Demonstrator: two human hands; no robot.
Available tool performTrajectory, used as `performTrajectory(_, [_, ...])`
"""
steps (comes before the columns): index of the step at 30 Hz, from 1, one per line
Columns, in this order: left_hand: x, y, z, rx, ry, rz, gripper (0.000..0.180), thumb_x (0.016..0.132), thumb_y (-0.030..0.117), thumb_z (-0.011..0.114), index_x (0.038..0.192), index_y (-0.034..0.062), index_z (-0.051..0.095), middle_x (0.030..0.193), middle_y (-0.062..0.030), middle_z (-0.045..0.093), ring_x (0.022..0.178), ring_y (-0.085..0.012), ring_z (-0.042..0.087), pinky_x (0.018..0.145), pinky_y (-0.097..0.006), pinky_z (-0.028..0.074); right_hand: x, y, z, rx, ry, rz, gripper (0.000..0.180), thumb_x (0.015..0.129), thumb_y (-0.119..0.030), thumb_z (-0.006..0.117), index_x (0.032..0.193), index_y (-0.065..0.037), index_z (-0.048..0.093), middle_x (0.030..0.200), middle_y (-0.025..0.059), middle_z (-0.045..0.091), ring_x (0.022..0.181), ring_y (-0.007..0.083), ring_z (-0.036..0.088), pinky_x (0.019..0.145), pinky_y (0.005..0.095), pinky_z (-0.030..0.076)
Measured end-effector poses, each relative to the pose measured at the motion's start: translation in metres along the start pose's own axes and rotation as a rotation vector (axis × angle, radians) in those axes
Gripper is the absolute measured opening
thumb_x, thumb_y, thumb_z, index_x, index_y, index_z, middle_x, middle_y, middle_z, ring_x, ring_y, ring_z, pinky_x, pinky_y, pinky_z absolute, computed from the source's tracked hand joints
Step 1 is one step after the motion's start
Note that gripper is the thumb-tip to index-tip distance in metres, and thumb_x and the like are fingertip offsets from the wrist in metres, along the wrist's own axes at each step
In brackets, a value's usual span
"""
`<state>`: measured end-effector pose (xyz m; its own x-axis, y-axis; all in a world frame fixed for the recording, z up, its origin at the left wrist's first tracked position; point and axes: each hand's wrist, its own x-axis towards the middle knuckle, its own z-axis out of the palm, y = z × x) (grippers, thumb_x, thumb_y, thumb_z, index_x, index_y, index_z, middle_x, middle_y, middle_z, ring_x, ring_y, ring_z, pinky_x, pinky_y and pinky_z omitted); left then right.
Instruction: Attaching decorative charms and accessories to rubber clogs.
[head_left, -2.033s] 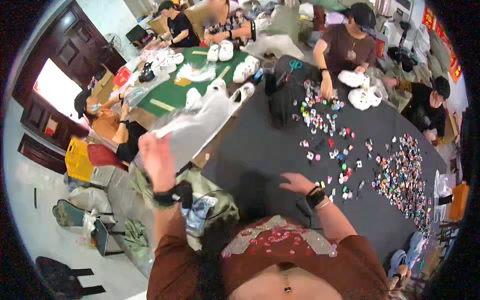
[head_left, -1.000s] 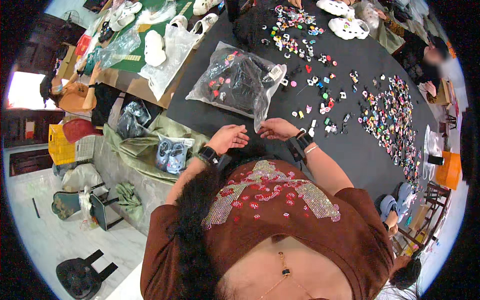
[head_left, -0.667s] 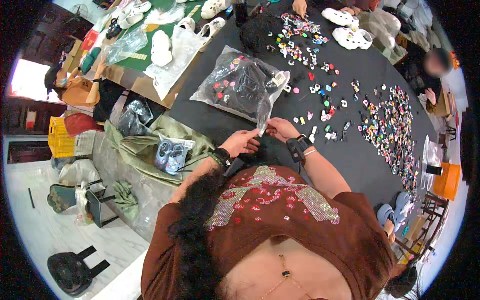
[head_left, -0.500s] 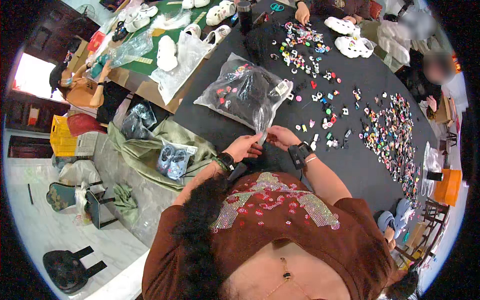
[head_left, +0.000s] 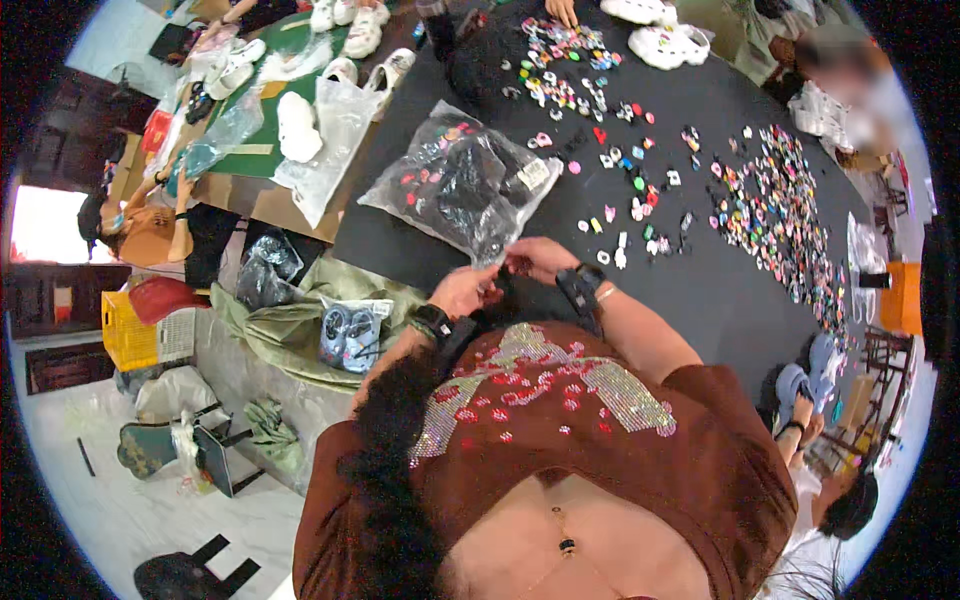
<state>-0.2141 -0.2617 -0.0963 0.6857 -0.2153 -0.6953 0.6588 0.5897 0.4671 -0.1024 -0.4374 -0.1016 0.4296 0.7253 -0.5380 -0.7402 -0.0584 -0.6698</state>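
Since the earlier frame, both hands have drawn closer: left hand [head_left: 468, 290] and right hand [head_left: 538, 258] pinch one clear plastic bag [head_left: 462, 182] at the black tabletop's [head_left: 700, 290] near edge; scattered charms [head_left: 770, 215] uncountable; white tiled floor.

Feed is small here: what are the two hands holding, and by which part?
Both the left hand and right hand pinch the near edge of the clear plastic bag.

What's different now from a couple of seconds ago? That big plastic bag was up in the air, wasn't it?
Yes. The left hand held the clear plastic bag up; it now lies flat on the black table. Both hands have drawn together at the bag's near corner, the right hand beside the left. The scattered colourful charms remain spread out as before.
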Motion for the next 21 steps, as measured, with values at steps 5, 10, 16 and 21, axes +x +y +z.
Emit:
performTrajectory(5, [-0.009, 0.018, 0.008, 0.016, 0.033, -0.086, 0.017, 0.084, 0.02, 0.064, 0.087, 0.0047, 0.057, 0.068, -0.004, 0.055, 0.064, -0.0196, 0.056, 0.065, -0.037, 0.049, 0.005, -0.022, -0.017, -0.034, 0.142, -0.002, 0.015, 0.087, -0.017, 0.057, 0.087, -0.002, 0.06, 0.078, 0.0063, 0.061, 0.069, 0.0141, 0.057, 0.061, 0.0258, 0.044])
performTrajectory(10, [-0.025, 0.03, 0.006, 0.143, 0.048, -0.092, 0.023, 0.083, 0.022, 0.066, 0.082, 0.0026, 0.054, 0.06, -0.0044, 0.052, 0.063, -0.0241, 0.059, 0.066, -0.039, 0.05, 0.022, -0.026, -0.054, -0.131, 0.158, -0.138, 0.014, 0.086, -0.018, 0.059, 0.085, -0.004, 0.06, 0.078, 0.0034, 0.059, 0.07, 0.0132, 0.056, 0.061, 0.025, 0.043])
performTrajectory(16, [-0.063, 0.049, -0.011, 0.371, 0.104, -0.166, 0.024, 0.085, 0.025, 0.063, 0.077, 0.0037, 0.054, 0.064, -0.0028, 0.052, 0.061, -0.0185, 0.058, 0.061, -0.033, 0.051, 0.011, -0.06, -0.054, 0.162, 0.426, -0.048, 0.013, 0.085, -0.017, 0.059, 0.086, -0.004, 0.059, 0.077, 0.003, 0.058, 0.07, 0.0131, 0.056, 0.059, 0.0255, 0.043])
performTrajectory(21, [-0.075, 0.047, -0.03, 0.637, 0.236, -0.133, 0.028, 0.084, 0.03, 0.063, 0.08, 0.0025, 0.057, 0.063, -0.0049, 0.057, 0.061, -0.0185, 0.061, 0.059, -0.031, 0.052, 0.012, -0.056, -0.061, 0.122, 0.481, -0.038, 0.014, 0.087, -0.02, 0.057, 0.086, -0.007, 0.058, 0.076, 0.0025, 0.058, 0.068, 0.014, 0.056, 0.059, 0.0253, 0.042])
